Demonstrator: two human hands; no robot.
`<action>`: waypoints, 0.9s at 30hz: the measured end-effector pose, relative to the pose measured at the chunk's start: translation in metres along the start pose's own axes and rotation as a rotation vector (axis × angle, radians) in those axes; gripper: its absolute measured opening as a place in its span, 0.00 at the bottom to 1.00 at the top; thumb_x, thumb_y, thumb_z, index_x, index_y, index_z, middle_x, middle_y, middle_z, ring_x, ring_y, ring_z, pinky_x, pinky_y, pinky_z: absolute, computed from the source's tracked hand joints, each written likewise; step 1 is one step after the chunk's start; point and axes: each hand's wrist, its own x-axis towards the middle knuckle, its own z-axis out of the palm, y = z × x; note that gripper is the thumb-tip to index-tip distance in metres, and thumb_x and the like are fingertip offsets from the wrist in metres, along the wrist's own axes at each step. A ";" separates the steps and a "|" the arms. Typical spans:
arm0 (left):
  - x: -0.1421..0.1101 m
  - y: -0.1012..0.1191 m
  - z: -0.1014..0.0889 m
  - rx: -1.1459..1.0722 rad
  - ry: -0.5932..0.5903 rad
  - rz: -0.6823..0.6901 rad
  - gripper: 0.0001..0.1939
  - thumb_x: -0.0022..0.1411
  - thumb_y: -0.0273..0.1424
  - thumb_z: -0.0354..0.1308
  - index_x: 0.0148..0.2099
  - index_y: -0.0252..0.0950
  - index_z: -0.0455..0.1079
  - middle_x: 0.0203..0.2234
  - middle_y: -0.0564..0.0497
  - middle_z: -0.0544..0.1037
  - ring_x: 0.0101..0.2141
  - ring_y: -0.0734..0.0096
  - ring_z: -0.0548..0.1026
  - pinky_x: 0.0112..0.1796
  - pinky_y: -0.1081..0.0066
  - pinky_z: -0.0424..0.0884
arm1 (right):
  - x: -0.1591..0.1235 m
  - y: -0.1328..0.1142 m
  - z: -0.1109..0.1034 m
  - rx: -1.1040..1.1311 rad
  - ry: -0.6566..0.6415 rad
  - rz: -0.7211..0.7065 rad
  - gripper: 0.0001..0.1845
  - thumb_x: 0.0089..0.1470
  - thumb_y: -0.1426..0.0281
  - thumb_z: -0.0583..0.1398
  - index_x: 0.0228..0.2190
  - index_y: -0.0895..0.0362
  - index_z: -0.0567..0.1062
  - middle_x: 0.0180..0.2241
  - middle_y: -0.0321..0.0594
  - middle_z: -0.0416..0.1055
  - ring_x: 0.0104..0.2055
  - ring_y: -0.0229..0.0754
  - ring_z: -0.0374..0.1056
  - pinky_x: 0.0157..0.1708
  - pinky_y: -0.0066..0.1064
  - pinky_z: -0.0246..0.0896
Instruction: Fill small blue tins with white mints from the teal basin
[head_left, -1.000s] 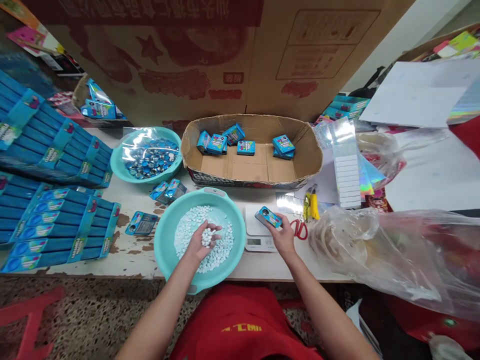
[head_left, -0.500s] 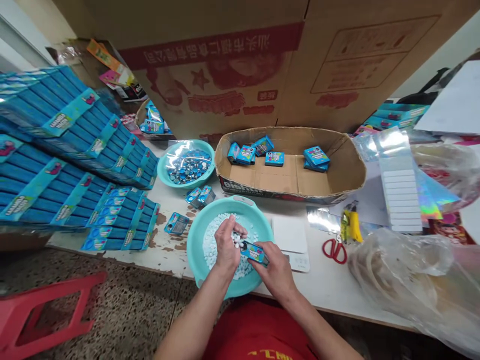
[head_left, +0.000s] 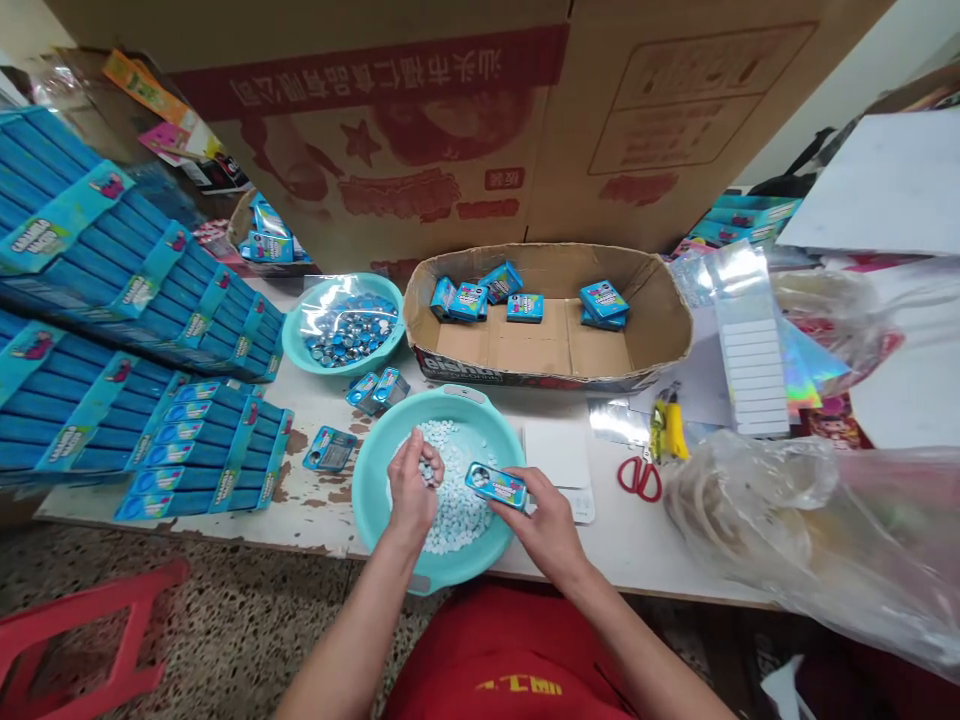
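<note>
A turquoise basin [head_left: 367,490] holds many small white candies [head_left: 461,515]. Over its left part, my left hand [head_left: 412,490] is cupped with fingers curled round a small handful of the white candies. My right hand [head_left: 544,515] grips a blue candy box [head_left: 496,486] by its right end, above the basin's right side. White candies show in the round opening at the box's left end. The box and my left hand are apart. Left of the basin, another blue box [head_left: 330,449] lies on the worn table, with two more [head_left: 379,388] just behind it.
A smaller turquoise bowl [head_left: 292,345] of blue and silver round pieces stands behind. Several blue boxes lie in a cardboard tray [head_left: 551,352]. Stacked display packs [head_left: 202,450] fill the left. Right are a white scale [head_left: 559,455], red-handled scissors [head_left: 640,479], yellow cutter [head_left: 675,430] and plastic bag [head_left: 750,520].
My left hand has drawn away to the left from the box's opening. The box in my right hand now lies flatter, with candies visible in its opening. The view has shifted slightly.
</note>
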 end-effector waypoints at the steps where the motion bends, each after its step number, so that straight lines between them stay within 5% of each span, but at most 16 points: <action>1: 0.001 -0.011 -0.009 0.257 -0.066 0.044 0.21 0.59 0.48 0.48 0.27 0.36 0.65 0.22 0.51 0.69 0.26 0.70 0.70 0.28 0.72 0.67 | 0.000 0.002 -0.010 0.027 0.036 0.021 0.15 0.50 0.63 0.63 0.40 0.53 0.71 0.37 0.40 0.71 0.40 0.45 0.68 0.39 0.35 0.65; 4: -0.002 -0.048 -0.035 0.773 -0.223 0.123 0.17 0.53 0.41 0.58 0.43 0.39 0.71 0.46 0.43 0.72 0.51 0.53 0.65 0.49 0.55 0.63 | 0.004 0.017 -0.042 0.015 0.170 0.085 0.17 0.49 0.60 0.63 0.40 0.54 0.71 0.36 0.40 0.72 0.37 0.44 0.69 0.38 0.34 0.65; 6: -0.007 -0.069 -0.046 0.921 -0.241 0.183 0.21 0.55 0.37 0.56 0.51 0.39 0.67 0.53 0.43 0.67 0.56 0.52 0.59 0.53 0.52 0.59 | 0.009 0.035 -0.058 -0.039 0.233 0.119 0.18 0.48 0.59 0.63 0.39 0.55 0.72 0.36 0.40 0.72 0.37 0.44 0.68 0.39 0.36 0.65; 13: -0.019 -0.097 -0.050 1.006 -0.294 0.286 0.18 0.61 0.38 0.50 0.50 0.37 0.68 0.49 0.43 0.70 0.52 0.57 0.66 0.51 0.57 0.63 | 0.017 0.101 -0.056 0.012 0.231 0.248 0.25 0.43 0.53 0.63 0.38 0.57 0.71 0.37 0.44 0.72 0.39 0.47 0.68 0.42 0.42 0.65; 18: -0.025 -0.094 -0.047 0.979 -0.350 0.274 0.15 0.61 0.36 0.49 0.47 0.38 0.69 0.45 0.46 0.74 0.48 0.59 0.69 0.51 0.59 0.64 | -0.006 0.105 -0.061 0.063 0.294 0.295 0.33 0.43 0.55 0.64 0.48 0.57 0.66 0.50 0.50 0.66 0.52 0.50 0.62 0.50 0.46 0.60; 27: -0.028 -0.093 -0.043 1.033 -0.471 0.247 0.17 0.63 0.36 0.47 0.49 0.35 0.69 0.43 0.44 0.75 0.46 0.58 0.71 0.48 0.61 0.65 | -0.068 0.127 -0.075 0.035 0.429 0.506 0.26 0.48 0.53 0.58 0.42 0.59 0.70 0.44 0.53 0.70 0.44 0.49 0.68 0.40 0.44 0.67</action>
